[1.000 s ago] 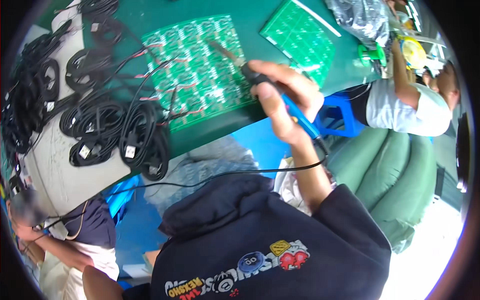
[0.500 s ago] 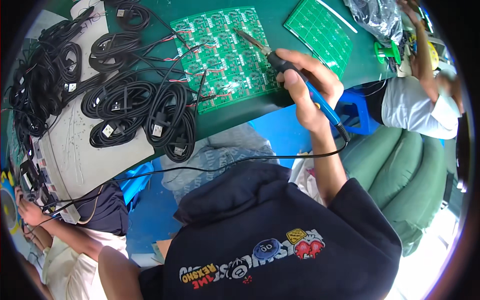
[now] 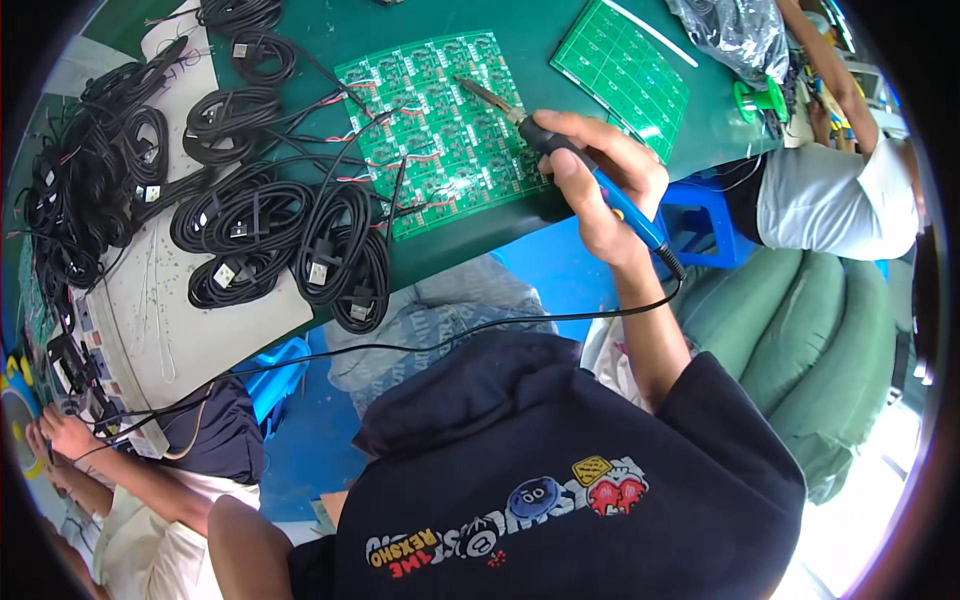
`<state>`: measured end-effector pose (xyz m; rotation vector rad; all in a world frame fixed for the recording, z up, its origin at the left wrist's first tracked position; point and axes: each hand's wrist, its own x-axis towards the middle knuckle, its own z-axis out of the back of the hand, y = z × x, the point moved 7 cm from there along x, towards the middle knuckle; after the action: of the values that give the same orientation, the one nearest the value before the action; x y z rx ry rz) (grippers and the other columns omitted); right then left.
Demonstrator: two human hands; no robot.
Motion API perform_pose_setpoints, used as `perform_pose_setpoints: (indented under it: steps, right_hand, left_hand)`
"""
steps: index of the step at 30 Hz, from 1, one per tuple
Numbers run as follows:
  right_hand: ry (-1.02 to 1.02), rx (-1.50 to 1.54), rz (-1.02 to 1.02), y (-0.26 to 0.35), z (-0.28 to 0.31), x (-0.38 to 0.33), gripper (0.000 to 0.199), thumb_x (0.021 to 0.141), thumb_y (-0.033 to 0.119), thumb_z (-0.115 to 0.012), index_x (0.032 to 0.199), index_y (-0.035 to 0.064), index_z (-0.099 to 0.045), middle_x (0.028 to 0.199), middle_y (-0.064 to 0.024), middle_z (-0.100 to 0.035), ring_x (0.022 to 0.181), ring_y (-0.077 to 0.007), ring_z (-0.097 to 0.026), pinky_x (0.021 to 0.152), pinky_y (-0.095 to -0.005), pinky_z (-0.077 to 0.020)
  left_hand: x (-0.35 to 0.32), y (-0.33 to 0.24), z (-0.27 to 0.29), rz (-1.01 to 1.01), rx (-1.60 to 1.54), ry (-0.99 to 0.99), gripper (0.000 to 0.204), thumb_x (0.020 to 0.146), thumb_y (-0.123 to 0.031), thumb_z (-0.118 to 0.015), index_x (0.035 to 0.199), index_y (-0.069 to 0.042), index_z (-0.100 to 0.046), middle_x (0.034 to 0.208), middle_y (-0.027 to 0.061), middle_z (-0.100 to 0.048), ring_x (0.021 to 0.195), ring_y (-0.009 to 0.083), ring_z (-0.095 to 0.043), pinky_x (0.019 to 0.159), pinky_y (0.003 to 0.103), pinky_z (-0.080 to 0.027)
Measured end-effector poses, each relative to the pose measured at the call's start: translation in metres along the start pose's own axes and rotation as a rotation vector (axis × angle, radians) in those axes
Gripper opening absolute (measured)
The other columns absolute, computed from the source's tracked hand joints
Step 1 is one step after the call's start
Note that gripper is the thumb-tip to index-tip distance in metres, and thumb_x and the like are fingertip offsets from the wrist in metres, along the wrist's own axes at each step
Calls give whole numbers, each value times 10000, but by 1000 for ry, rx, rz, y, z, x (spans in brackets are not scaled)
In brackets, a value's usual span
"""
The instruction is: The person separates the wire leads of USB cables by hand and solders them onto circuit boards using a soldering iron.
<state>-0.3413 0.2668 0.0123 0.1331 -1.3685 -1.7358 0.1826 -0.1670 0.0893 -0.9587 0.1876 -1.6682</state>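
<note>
In the head view, the right hand [image 3: 600,180] reaches forward from a dark sleeve, fingers wrapped tight around a blue-handled soldering iron [image 3: 560,160]. Its tip rests on the green circuit board panel [image 3: 440,125] just left of the hand. Coiled black cables [image 3: 290,250] lie farther left. A clear plastic bag [image 3: 735,35] sits beyond the hand; its contents cannot be made out. The left hand is out of sight.

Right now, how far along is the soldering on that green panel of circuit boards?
Already done: some thin red and black wires lie attached across the green circuit board panel. In hand: the right hand grips a blue-handled soldering iron, tip over the panel's upper edge. Left: coiled black cables wait beside it, and a second green panel lies bare. The left hand is out of view.
</note>
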Motion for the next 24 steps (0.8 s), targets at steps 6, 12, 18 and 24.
perform_pose_setpoints:
  steps: [6, 12, 18, 24]
  right_hand:
    - [-18, 43, -21, -1, -2, -5, 277, 856, 45, -693, 1123, 27, -764, 859, -57, -746, 621, -126, -544, 591, -237, -444]
    - [-17, 72, -74, -5, 2, -1, 286, 854, 46, -696, 1132, 27, -761, 909, -72, -765, 642, -135, -565, 610, -243, -463]
    - [-27, 85, -104, -5, 3, 0, 285, 854, 44, -696, 1131, 27, -762, 953, -80, -772, 670, -138, -582, 628, -249, -477]
    - [-45, 0, -265, -12, 7, -13, 323, 894, 53, -661, 1200, -25, -730, 968, -122, -758, 755, -173, -673, 723, -266, -541]
  left_hand:
    - [-2, 3, 5, -17, 15, 0, 183, 830, -31, -729, 1011, -15, -706, 1017, 102, -728, 863, 184, -656, 824, 304, -539]
    - [-6, 3, 12, -31, 21, -33, 164, 833, -37, -726, 994, -17, -707, 1013, 102, -726, 857, 186, -653, 820, 307, -538]
    - [-41, -69, 37, -188, -46, -204, 145, 835, -44, -723, 977, -18, -708, 1010, 102, -725, 850, 188, -650, 817, 309, -538]
    - [-136, -198, 62, -498, -264, -379, 127, 838, -51, -720, 960, -20, -708, 1006, 103, -723, 844, 190, -647, 813, 312, -537]
